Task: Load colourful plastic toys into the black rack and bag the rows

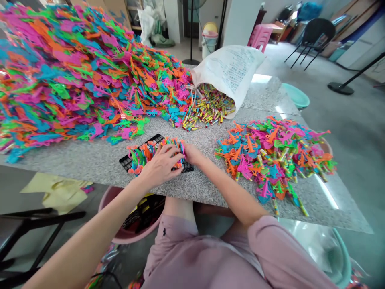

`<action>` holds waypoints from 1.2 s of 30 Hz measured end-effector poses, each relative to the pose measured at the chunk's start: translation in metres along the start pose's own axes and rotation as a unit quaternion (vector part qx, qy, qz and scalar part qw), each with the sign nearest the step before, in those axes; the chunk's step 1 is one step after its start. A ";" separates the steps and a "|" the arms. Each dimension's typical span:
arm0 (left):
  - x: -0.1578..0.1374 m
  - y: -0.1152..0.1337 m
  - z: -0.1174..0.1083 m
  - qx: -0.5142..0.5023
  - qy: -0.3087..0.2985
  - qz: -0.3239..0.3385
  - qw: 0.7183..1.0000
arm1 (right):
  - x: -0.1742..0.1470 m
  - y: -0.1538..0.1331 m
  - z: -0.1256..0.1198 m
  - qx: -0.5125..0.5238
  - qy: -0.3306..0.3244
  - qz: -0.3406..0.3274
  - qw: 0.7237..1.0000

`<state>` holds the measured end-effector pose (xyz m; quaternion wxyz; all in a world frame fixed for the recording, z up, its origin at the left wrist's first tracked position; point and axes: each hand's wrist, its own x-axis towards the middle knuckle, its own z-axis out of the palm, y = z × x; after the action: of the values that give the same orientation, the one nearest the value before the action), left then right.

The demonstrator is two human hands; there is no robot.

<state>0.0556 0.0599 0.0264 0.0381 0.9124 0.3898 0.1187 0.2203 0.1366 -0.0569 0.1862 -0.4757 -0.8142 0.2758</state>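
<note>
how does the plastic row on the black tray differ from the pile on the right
The row is lined up on the black tray; the right-hand pile lies jumbled on the table. The row is far smaller than the pile. The left hand covers part of the row; no hand touches the pile. Both mix orange, pink, green and blue.

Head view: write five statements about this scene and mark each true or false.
1. The left hand rests on a row of colourful pieces on a black tray. True.
2. The white bag stands tied shut. False: the white bag lies open, small tubes spilling out.
3. The larger pile is on the right. False: the larger pile is on the left.
4. A black chair shows at the upper right. True.
5. The right hand is inside the bag. False: the right hand is at the row's right end.
</note>
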 end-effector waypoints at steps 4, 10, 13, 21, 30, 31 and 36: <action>0.002 0.001 -0.001 0.035 -0.001 0.002 0.999 | 0.004 -0.009 0.005 -0.030 -0.030 -0.017 0.999; 0.005 -0.003 0.003 0.036 0.013 0.001 0.999 | -0.046 -0.003 -0.028 -0.058 0.059 0.027 0.996; 0.005 -0.003 0.004 0.036 0.013 0.009 0.999 | -0.094 0.014 -0.069 -0.184 0.126 0.134 0.966; 0.003 0.000 0.004 0.040 0.017 -0.006 0.999 | -0.150 0.021 -0.063 -0.300 0.080 0.293 0.904; 0.003 0.000 0.002 0.055 0.013 -0.004 0.998 | -0.145 -0.013 -0.045 -0.207 0.069 0.204 0.954; 0.003 0.000 0.002 0.054 0.015 -0.004 0.998 | -0.152 -0.013 -0.051 -0.208 0.087 0.215 0.950; 0.003 -0.001 0.004 0.028 0.024 -0.009 0.999 | -0.203 0.004 -0.065 -0.254 0.110 0.408 0.870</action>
<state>0.0580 0.0627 0.0233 0.0041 0.9064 0.4021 0.1290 0.3565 -0.0228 -0.0172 0.0177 -0.8237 -0.5640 0.0566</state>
